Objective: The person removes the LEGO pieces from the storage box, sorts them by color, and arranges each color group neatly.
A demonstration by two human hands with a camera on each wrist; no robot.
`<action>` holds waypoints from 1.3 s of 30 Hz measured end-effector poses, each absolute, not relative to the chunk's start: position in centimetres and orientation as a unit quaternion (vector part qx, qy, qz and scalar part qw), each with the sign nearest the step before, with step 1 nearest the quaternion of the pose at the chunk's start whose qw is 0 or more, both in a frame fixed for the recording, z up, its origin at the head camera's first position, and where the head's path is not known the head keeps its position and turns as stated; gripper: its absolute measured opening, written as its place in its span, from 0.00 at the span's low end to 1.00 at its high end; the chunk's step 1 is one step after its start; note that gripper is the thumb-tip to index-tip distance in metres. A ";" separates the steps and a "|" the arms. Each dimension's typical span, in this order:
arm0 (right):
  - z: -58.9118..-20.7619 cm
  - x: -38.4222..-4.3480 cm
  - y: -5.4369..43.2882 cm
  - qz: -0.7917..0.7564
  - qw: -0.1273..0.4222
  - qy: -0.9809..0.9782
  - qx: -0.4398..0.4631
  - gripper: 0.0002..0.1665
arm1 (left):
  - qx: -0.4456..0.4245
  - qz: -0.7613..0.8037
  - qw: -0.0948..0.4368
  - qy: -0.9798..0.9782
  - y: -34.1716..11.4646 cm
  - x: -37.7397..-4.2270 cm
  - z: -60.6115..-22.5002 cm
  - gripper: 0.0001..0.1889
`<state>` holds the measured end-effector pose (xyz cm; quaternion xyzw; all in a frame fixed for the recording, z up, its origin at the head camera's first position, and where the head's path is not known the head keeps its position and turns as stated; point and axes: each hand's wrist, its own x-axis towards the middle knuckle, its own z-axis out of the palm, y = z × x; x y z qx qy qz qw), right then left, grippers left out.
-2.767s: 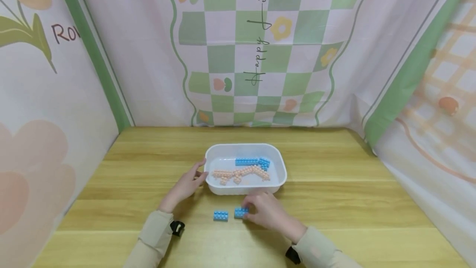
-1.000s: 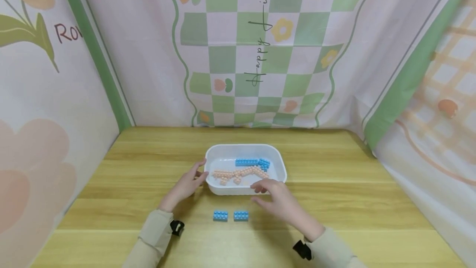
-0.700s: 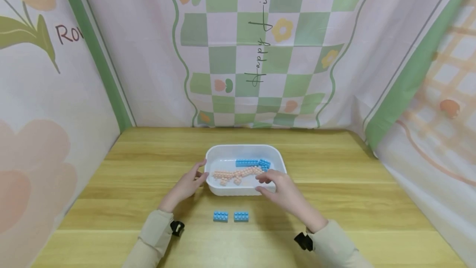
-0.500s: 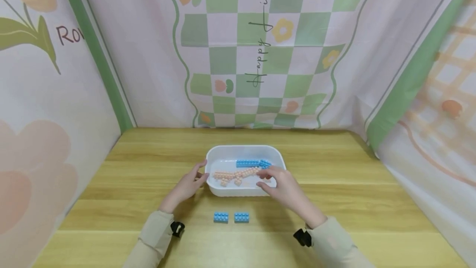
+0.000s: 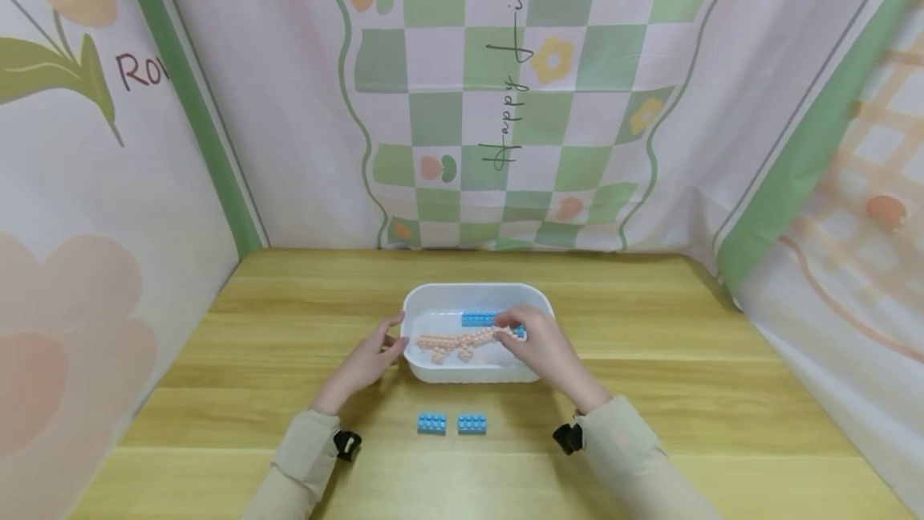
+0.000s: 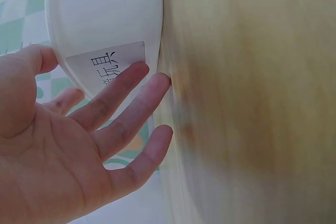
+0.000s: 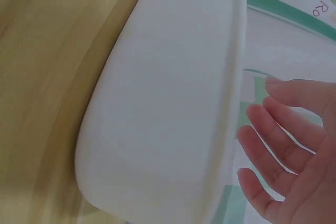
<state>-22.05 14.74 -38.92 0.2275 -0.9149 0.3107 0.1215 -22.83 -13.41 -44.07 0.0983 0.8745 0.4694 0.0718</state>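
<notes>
Over the white tub (image 5: 469, 374), your right hand (image 5: 541, 345) is hovering by the blue bricks (image 5: 476, 318) inside, grip loose and bare; your left hand (image 5: 370, 357), also loose, is touching the side, probably so it isn't sliding.

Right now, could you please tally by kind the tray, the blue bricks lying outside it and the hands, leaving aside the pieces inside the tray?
White tray: 1
Blue bricks outside the tray: 2
Hands, the left hand and the right hand: 2
Total: 5
</notes>
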 end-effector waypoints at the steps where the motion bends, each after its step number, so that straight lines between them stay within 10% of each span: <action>1: -39.0 -22.3 14.7 0.313 0.118 -0.916 0.224 0.10 | 0.099 0.470 0.071 0.874 -13.4 -22.8 -44.1 0.28; 39: -41.7 -28.6 12.0 0.317 -0.014 -0.939 0.129 0.17 | 0.103 0.474 0.073 0.872 -13.4 -22.7 -44.2 0.28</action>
